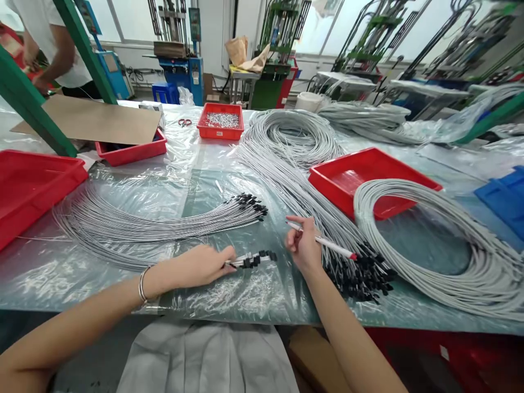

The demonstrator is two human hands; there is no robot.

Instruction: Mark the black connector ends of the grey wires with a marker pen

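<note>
My left hand (210, 265) is closed round a few grey cables near their black connectors (257, 258), low over the plastic-covered table. Between the fingers of my right hand (305, 245) is a white marker (327, 245) with a red end, pointing right. Just behind my left hand lies a curved bundle of thin grey cables (176, 228), its black tips gathered near the middle. To the right of my right hand, a thick bundle of pale cables (303, 194) ends in many black connectors (362, 275).
A red tray of small metal parts (221, 134) stands at the back. More red trays are at the left (36, 183) and right (347, 180). A large cable coil (409, 273) overlaps the right tray. Red-handled scissors (184, 123) lie behind. A person (61, 49) stands back left.
</note>
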